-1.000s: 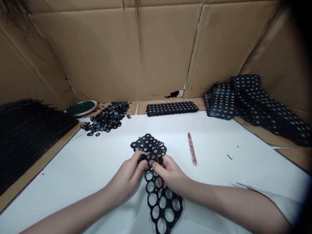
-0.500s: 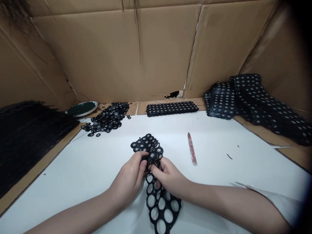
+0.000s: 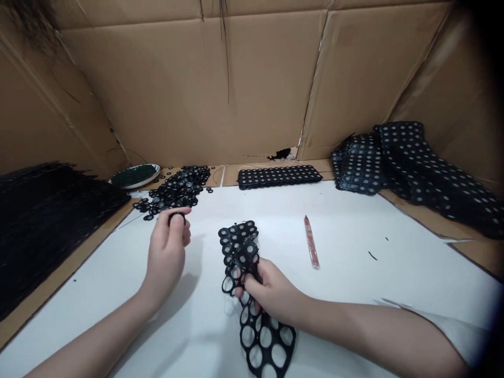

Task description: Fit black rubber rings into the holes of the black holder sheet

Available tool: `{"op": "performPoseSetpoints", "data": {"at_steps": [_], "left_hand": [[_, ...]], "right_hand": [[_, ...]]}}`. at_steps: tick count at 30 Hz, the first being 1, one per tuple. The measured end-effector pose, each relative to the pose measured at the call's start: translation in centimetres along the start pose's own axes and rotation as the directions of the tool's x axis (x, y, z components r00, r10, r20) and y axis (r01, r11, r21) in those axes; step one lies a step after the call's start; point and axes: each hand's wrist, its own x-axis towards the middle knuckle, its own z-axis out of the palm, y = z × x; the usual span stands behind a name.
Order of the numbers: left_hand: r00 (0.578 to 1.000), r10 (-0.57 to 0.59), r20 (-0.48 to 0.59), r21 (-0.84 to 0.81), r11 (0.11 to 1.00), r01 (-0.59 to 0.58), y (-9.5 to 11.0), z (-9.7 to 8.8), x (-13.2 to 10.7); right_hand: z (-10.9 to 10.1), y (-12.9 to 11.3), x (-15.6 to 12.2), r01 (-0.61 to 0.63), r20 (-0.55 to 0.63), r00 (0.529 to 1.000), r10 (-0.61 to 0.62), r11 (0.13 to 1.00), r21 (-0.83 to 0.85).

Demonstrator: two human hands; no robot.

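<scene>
My left hand [image 3: 169, 241] is raised over the white table, closed, with a small black ring [image 3: 175, 216] between thumb and fingers. Just behind it lies a pile of black rings [image 3: 179, 186]. My right hand [image 3: 271, 286] grips a black strip with rows of round holes [image 3: 268, 336] near its middle. The strip's upper part has pale discs or filled rings in its holes, while the part hanging towards me shows large open holes. The right fingertips are partly hidden behind the strip.
A red pointed tool in clear wrap [image 3: 311, 241] lies right of the strip. At the back sit a folded black dotted strip [image 3: 279, 176] and a dish of dark green stuff [image 3: 136, 176]. Larger dotted strips [image 3: 425, 173] heap at right; black bundles [image 3: 47, 220] lie at left.
My left hand has let go of the strip and moved left and up towards the ring pile, now pinching a ring. My right hand stays on the strip, whose top end has unfolded somewhat.
</scene>
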Motion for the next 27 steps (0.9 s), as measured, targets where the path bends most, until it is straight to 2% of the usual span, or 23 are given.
{"op": "performPoseSetpoints", "data": {"at_steps": [1, 2, 3, 5, 8, 11, 14, 16, 19, 23, 25, 27], "left_hand": [[0.999, 0.035, 0.037, 0.079, 0.996, -0.038, 0.1, 0.1, -0.3], [0.987, 0.062, 0.145, 0.151, 0.985, -0.084, 0.2, 0.4, -0.9], [0.959, 0.077, 0.274, 0.2, 0.971, -0.135, 0.3, 0.8, -1.5], [0.887, 0.098, 0.452, 0.231, 0.947, -0.222, 0.5, 1.4, -2.6], [0.827, 0.066, 0.558, 0.228, 0.946, -0.23, 0.6, 1.8, -3.2], [0.809, 0.024, 0.587, 0.225, 0.955, -0.192, 0.5, 1.6, -3.1], [0.817, 0.03, 0.576, 0.208, 0.961, -0.183, 0.4, 1.5, -3.0], [0.799, 0.03, 0.601, 0.199, 0.962, -0.186, 0.4, 1.6, -3.1], [0.761, 0.019, 0.649, 0.198, 0.961, -0.193, 0.6, 1.7, -3.3], [0.744, -0.017, 0.668, 0.173, 0.976, -0.134, 0.7, 1.6, -2.8], [0.772, -0.016, 0.636, 0.16, 0.981, -0.111, 0.6, 1.3, -2.1], [0.84, 0.009, 0.542, 0.167, 0.979, -0.118, 0.4, 0.9, -1.2]], "right_hand": [[0.1, 0.0, -0.1, 0.003, 0.007, 1.0, -0.003, 1.0, 0.015], [0.1, 0.0, -0.2, 0.01, 0.009, 1.0, -0.01, 1.0, 0.026], [0.1, 0.0, -0.3, 0.019, 0.011, 1.0, -0.019, 0.999, 0.027], [0.1, -0.1, -0.5, 0.033, 0.019, 0.999, -0.033, 0.999, 0.006], [-0.2, -0.3, -0.7, 0.014, 0.062, 0.998, -0.015, 1.0, 0.008], [-0.4, -0.2, -0.6, 0.005, 0.087, 0.996, -0.006, 1.0, 0.011], [-0.4, 0.1, -0.4, 0.043, 0.013, 0.999, -0.042, 0.999, -0.024], [-0.5, 0.2, -0.3, 0.062, -0.027, 0.998, -0.063, 0.997, -0.035], [-0.5, 0.3, -0.3, 0.082, -0.024, 0.996, -0.083, 0.996, -0.037], [-0.5, 0.1, -0.3, 0.07, -0.005, 0.998, -0.07, 0.998, -0.011], [-0.5, 0.0, -0.2, 0.069, 0.008, 0.998, -0.069, 0.998, 0.013], [-0.5, -0.2, -0.1, 0.069, 0.029, 0.997, -0.07, 0.997, 0.031]]}}
